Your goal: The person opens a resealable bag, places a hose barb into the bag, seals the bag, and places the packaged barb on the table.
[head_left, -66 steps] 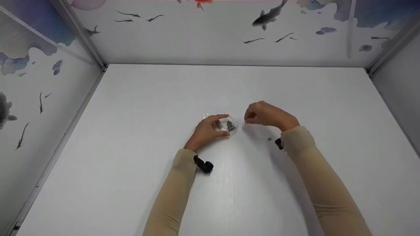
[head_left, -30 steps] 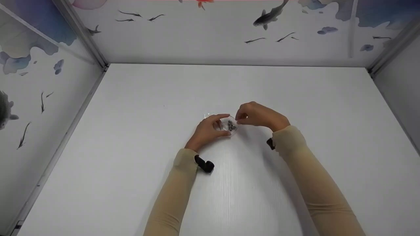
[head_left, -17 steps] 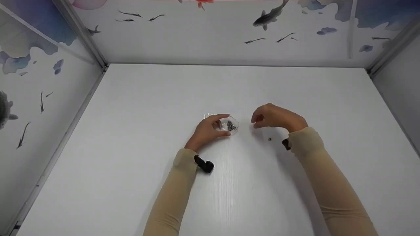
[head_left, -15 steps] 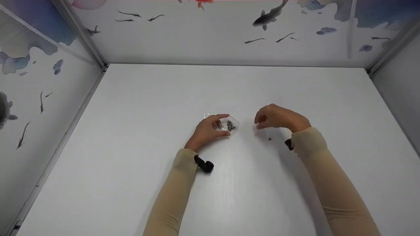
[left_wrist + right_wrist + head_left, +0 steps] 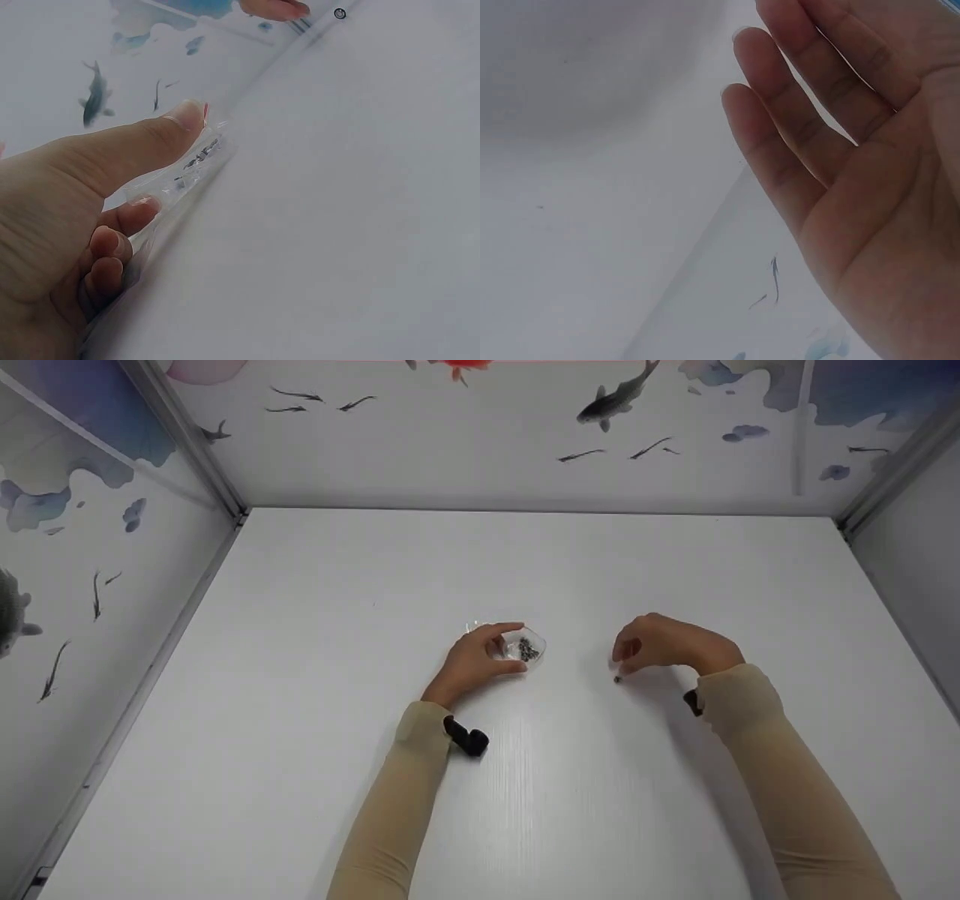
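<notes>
A small clear plastic zip bag (image 5: 536, 641), its mouth spread wide, stands near the table's middle. My left hand (image 5: 469, 664) grips it between thumb and fingers. Inside lies a cluster of small dark metal pieces (image 5: 528, 649); a red line shows by the thumb in the left wrist view. To the right, one loose round metal piece (image 5: 617, 679) with a ring-like face (image 5: 340, 13) lies on the table. Just above it are the fingertips of my right hand (image 5: 667, 645), loosely bent, with nothing visible between them. Thumb and index tip fall outside the right wrist view (image 5: 855, 172).
The white table (image 5: 300, 810) meets a back wall (image 5: 465, 457) and a left wall (image 5: 75, 607), both printed with fish and blue patches. Black wrist cameras (image 5: 466, 736) sit on both beige sleeves (image 5: 397, 802).
My right hand went left to the bag's mouth, then drew back right and down to the loose metal piece. My left hand and the bag have stayed in place.
</notes>
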Motion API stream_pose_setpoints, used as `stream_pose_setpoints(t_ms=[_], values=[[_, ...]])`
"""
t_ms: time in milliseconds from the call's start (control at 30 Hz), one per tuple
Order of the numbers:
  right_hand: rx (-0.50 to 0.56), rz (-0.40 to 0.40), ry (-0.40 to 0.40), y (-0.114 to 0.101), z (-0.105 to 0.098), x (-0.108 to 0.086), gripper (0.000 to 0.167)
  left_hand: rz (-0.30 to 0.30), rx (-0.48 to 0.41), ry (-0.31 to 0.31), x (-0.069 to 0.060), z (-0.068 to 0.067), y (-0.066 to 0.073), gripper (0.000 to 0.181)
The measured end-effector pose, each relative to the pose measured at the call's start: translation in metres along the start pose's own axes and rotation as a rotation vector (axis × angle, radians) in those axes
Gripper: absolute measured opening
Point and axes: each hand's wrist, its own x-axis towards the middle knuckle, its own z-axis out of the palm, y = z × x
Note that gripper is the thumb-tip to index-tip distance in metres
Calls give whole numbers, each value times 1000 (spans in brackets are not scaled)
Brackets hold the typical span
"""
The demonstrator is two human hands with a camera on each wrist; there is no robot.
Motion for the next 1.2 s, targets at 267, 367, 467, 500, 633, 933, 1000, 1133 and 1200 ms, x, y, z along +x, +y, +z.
stream_pose_setpoints(t_ms=[267,367,467,500,633,933,1000,1133,1200], values=[[36,11,-26,6,10,-3,15,-6,4,2,-1,0,0,65],[31,8,-26,6,11,-3,15,-4,12,5,-2,0,1,65],[34,7,-23,5,13,-4,15,-9,14,5,-2,-1,2,65],[30,3,-21,5,13,-4,15,-12,14,5,-3,-1,3,65],[23,8,-18,5,16,-2,14,-15,16,6,-2,0,2,65],[-4,-2,-13,4,18,1,13,3,8,8,-2,0,1,65],[-11,-7,-11,5,18,2,13,1,10,7,-2,0,1,65],[-23,-25,-8,4,18,3,13,7,11,8,-2,-1,2,65],[-27,-29,-7,4,18,4,12,15,13,11,-2,-1,3,65]])
